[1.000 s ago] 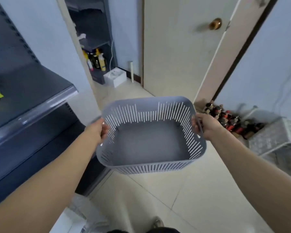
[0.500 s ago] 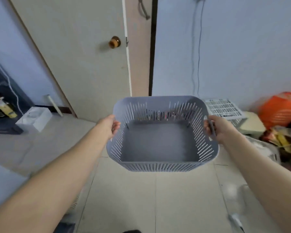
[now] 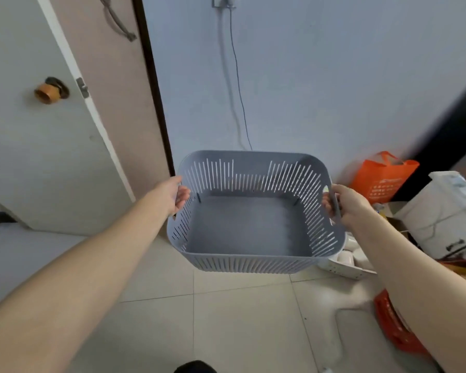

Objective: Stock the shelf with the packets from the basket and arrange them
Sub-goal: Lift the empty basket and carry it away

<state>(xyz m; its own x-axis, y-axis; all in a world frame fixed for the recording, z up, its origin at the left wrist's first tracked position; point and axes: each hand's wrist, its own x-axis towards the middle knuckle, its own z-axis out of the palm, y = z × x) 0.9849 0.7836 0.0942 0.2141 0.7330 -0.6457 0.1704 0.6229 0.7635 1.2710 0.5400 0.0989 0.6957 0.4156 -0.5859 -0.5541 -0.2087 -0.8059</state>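
I carry a grey slotted plastic basket (image 3: 240,262) in mid-air above the tiled floor. Nothing lies inside it; its flat bottom is bare. My left hand (image 3: 176,193) grips its left rim, fingers curled over the edge. My right hand (image 3: 343,205) grips the handle slot on its right side. No packets and no shelf are in view.
A pale door (image 3: 43,146) with a brass knob (image 3: 47,92) fills the left. A blue wall with a hanging cable (image 3: 240,103) is ahead. At the right stand an orange bag (image 3: 382,176), a white appliance (image 3: 447,214), a white slotted crate (image 3: 345,265) and an orange crate (image 3: 396,327).
My view has swung right: the dark shelf left the frame, the door slid left, and the clutter at the right came in. Both hands keep their hold on the basket.
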